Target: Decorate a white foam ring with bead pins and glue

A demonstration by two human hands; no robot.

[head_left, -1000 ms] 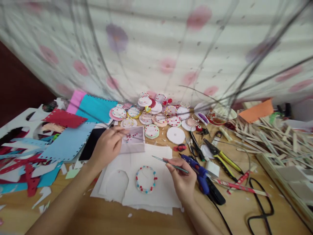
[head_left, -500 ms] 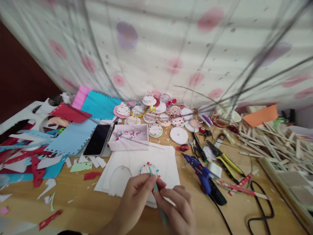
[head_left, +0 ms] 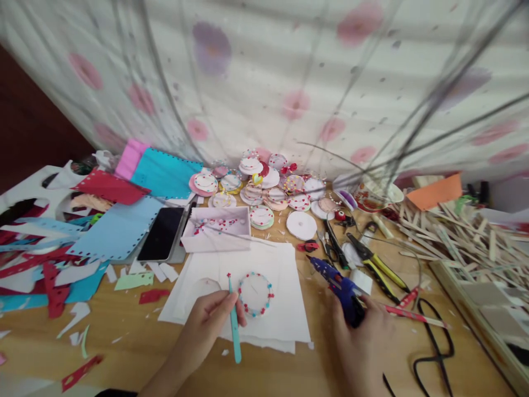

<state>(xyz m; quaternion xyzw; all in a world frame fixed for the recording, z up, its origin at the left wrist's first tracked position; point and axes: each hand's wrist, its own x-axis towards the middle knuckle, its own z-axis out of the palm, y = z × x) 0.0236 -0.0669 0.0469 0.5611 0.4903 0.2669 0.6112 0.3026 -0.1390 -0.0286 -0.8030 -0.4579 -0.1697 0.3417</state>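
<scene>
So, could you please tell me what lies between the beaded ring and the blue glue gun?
In the head view, white paper extends past the beaded ring, then a strip of wooden tabletop leads to the blue glue gun.

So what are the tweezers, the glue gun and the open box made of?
Tweezers: probably coated metal, judging by the slim shape and even teal colour, though plastic is possible.
Glue gun: looks like hard plastic, with a solid blue, moulded-looking body.
Box: likely stiff paper or card, pale and fairly matte with thin, flat walls; plastic can't be ruled out.
</scene>
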